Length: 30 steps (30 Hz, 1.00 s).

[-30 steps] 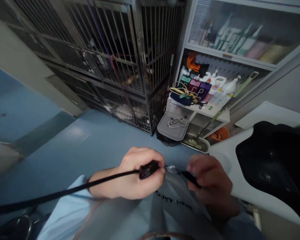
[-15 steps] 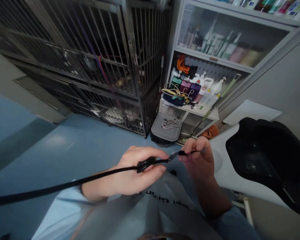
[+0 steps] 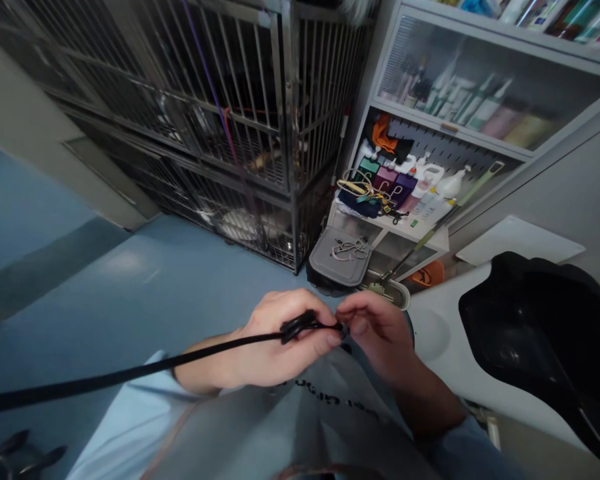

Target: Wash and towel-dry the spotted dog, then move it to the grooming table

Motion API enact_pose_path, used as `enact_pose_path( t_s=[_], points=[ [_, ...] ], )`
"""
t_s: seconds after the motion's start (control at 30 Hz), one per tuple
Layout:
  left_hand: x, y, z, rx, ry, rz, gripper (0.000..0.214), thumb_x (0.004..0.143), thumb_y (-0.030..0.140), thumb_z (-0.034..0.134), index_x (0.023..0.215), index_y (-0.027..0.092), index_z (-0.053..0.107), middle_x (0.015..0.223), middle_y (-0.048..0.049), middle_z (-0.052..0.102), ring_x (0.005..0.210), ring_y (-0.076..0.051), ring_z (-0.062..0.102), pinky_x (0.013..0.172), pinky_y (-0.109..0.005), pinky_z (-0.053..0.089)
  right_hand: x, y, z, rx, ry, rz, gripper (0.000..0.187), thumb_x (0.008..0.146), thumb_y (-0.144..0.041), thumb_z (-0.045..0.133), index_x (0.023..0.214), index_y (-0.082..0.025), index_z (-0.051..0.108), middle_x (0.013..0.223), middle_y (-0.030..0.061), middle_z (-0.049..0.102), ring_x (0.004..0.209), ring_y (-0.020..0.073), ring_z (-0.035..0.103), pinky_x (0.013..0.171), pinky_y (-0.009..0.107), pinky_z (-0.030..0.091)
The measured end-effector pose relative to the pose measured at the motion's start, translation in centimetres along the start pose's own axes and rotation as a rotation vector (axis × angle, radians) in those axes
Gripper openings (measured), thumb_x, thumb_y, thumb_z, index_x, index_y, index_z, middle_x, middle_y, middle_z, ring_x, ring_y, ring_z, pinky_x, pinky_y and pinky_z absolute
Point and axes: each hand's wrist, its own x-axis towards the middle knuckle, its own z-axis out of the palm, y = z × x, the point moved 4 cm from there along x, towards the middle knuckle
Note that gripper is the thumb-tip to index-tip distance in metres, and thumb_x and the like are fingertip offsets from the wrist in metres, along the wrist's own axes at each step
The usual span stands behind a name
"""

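My left hand (image 3: 280,343) is closed around a long black strap (image 3: 145,370), with a black slider-like piece (image 3: 297,325) showing between thumb and fingers. The strap runs taut from there to the left edge of the view. Close against it on the right, my right hand (image 3: 383,337) has its fingers curled, with thumb and forefinger at the strap's short end. A small greyish fitting (image 3: 345,329) sits between the fingertips of both hands. Its details are blurred and partly covered by the fingers.
Metal cages (image 3: 260,133) stand ahead on the left, with light-furred shapes inside. A grey-lidded bin (image 3: 341,259) with pale loops on top stands before a white cabinet (image 3: 470,127) holding bottles. A black basin (image 3: 545,340) is at right, on a white surface.
My right hand has moved left, up against my left hand. The thin black piece it held stretched out to the right is no longer visible. My left hand still grips the strap.
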Motion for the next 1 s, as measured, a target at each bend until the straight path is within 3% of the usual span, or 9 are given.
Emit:
enact_pose_path(
  t_s=[0.07, 0.17, 0.3, 0.4, 0.53, 0.67, 0.73, 0.87, 1.0],
  points=[
    [0.3, 0.0, -0.1, -0.045, -0.015, -0.054, 0.021, 0.093, 0.027, 0.078, 0.081, 0.019, 0.062, 0.062, 0.0030, 0.069, 0.048, -0.008, 0.058, 0.050, -0.019, 0.047, 0.1, 0.1, 0.1, 0.054, -0.167, 0.077, 0.032, 0.098, -0.054, 0.074, 0.100, -0.022, 0.073, 0.074, 0.0002, 0.074, 0.061, 0.0115, 0.070, 0.054, 0.019, 0.056],
    [0.5, -0.4, 0.3, -0.182, -0.044, -0.174, 0.035, 0.094, 0.042, 0.079, 0.080, 0.020, 0.056, 0.061, 0.0022, 0.068, 0.048, -0.010, 0.060, 0.049, -0.021, 0.048, 0.3, 0.2, 0.5, 0.218, -0.321, 0.054, 0.034, 0.099, -0.052, 0.073, 0.122, -0.027, 0.070, 0.077, -0.0019, 0.075, 0.060, 0.0119, 0.071, 0.054, 0.020, 0.057],
    [-0.5, -1.7, 1.4, -0.412, -0.022, -0.256, 0.061, 0.078, 0.069, 0.087, 0.094, 0.022, 0.051, 0.066, 0.0030, 0.068, 0.053, -0.013, 0.065, 0.050, -0.022, 0.050, 0.7, -0.4, 0.8, 0.157, -0.150, -0.321, 0.039, 0.103, -0.038, 0.069, 0.142, -0.039, 0.062, 0.083, -0.0029, 0.074, 0.061, 0.0117, 0.071, 0.056, 0.023, 0.059],
    [-1.4, -2.6, 1.8, -0.364, 0.015, -0.263, 0.079, 0.059, 0.069, 0.097, 0.105, 0.023, 0.052, 0.074, 0.0042, 0.068, 0.059, -0.013, 0.065, 0.055, -0.022, 0.052, 1.1, -1.4, 1.5, -0.052, -0.046, -0.581, 0.035, 0.105, -0.031, 0.061, 0.138, -0.040, 0.063, 0.084, -0.0014, 0.073, 0.070, 0.0160, 0.072, 0.066, 0.030, 0.063],
    [-1.4, -1.9, 1.4, -0.230, -0.075, -0.198, 0.073, 0.073, 0.051, 0.097, 0.125, 0.025, 0.054, 0.095, 0.0009, 0.071, 0.074, -0.014, 0.069, 0.066, -0.023, 0.058, 1.7, -3.0, 1.6, -0.345, 0.032, -0.784, 0.036, 0.096, -0.019, 0.064, 0.128, -0.035, 0.062, 0.089, -0.0013, 0.072, 0.074, 0.0172, 0.069, 0.071, 0.033, 0.061],
    [-0.8, -0.7, 1.0, -0.197, -0.277, -0.198, 0.088, 0.092, 0.025, 0.082, 0.163, 0.026, 0.030, 0.088, 0.0040, 0.068, 0.070, -0.012, 0.067, 0.066, -0.021, 0.058, 1.7, -3.6, 1.2, -0.423, -0.042, -0.772, 0.033, 0.088, -0.012, 0.067, 0.114, -0.033, 0.065, 0.088, -0.0016, 0.070, 0.071, 0.0163, 0.065, 0.070, 0.033, 0.059],
    [-0.6, -0.4, 1.2, -0.205, -0.372, -0.214, 0.092, 0.096, 0.021, 0.074, 0.169, 0.026, 0.019, 0.088, 0.0038, 0.068, 0.067, -0.010, 0.065, 0.062, -0.018, 0.056, 1.4, -3.6, 1.1, -0.438, -0.057, -0.729, 0.038, 0.088, -0.012, 0.071, 0.119, -0.035, 0.068, 0.088, -0.0011, 0.069, 0.073, 0.0172, 0.065, 0.071, 0.033, 0.060],
    [0.0, 0.2, 1.2, -0.188, -0.346, -0.124, 0.079, 0.095, 0.012, 0.065, 0.163, 0.028, 0.028, 0.107, -0.0042, 0.070, 0.078, -0.012, 0.068, 0.065, -0.018, 0.057, 1.3, -3.4, 0.3, -0.349, 0.075, -0.526, 0.051, 0.095, -0.034, 0.077, 0.144, -0.037, 0.063, 0.100, 0.0033, 0.070, 0.084, 0.0204, 0.068, 0.072, 0.035, 0.061],
    [0.5, 0.8, 1.2, -0.176, -0.324, -0.071, 0.075, 0.091, 0.006, 0.063, 0.156, 0.028, 0.033, 0.100, 0.0003, 0.066, 0.070, -0.010, 0.062, 0.061, -0.018, 0.053, 1.9, -4.1, 0.0, -0.308, 0.015, -0.371, 0.025, 0.096, -0.038, 0.077, 0.120, -0.032, 0.075, 0.095, 0.0025, 0.072, 0.077, 0.0183, 0.068, 0.069, 0.034, 0.060]
  ],
)
